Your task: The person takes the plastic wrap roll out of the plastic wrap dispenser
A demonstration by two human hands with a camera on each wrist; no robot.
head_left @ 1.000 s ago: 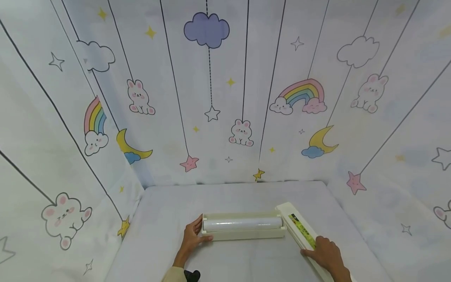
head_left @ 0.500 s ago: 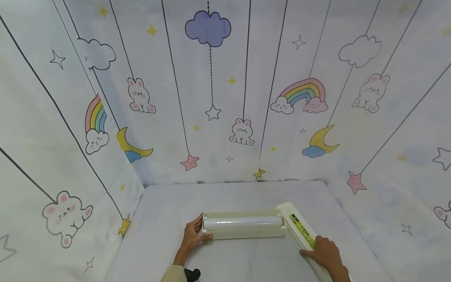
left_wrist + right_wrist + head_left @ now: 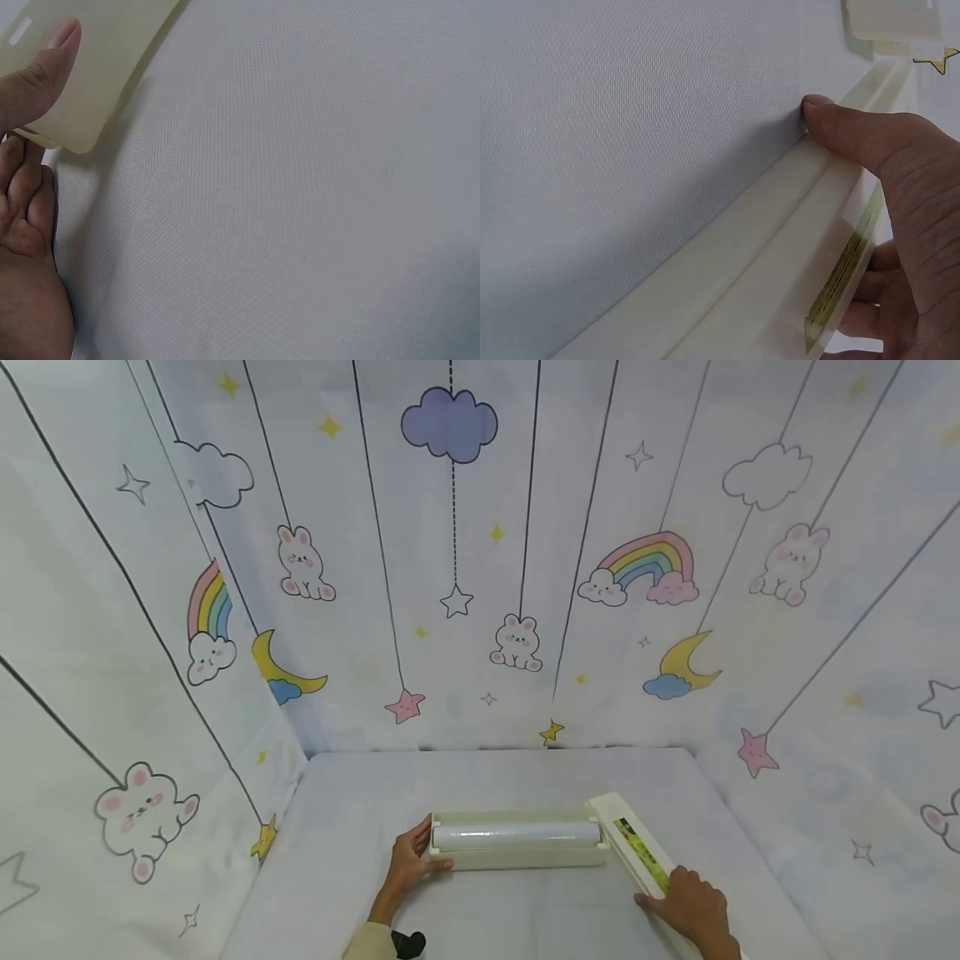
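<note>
A cream plastic cling film dispenser (image 3: pixel 517 860) lies lengthwise on the white-covered table, with a shiny roll of film (image 3: pixel 517 835) inside. My left hand (image 3: pixel 407 862) holds its left end, the thumb along the front wall and the fingers round the end. In the left wrist view the thumb presses the dispenser's wall (image 3: pixel 101 75). To the right, the long cream lid (image 3: pixel 641 853), with a yellow-green label, slants toward me, its far end beside the dispenser's right end. My right hand (image 3: pixel 696 906) grips this lid, thumb on its near-left edge; the right wrist view shows the fingers beyond its label (image 3: pixel 840 277).
The white cloth-covered table (image 3: pixel 525 777) extends around the dispenser. Printed fabric walls (image 3: pixel 450 685) with rabbits, stars and clouds enclose the back and both sides. A small black object (image 3: pixel 410 945) sits beside my left sleeve.
My right hand has shifted very slightly left along the lid. The dispenser and left hand stay in place; the whole head view has moved a little.
</note>
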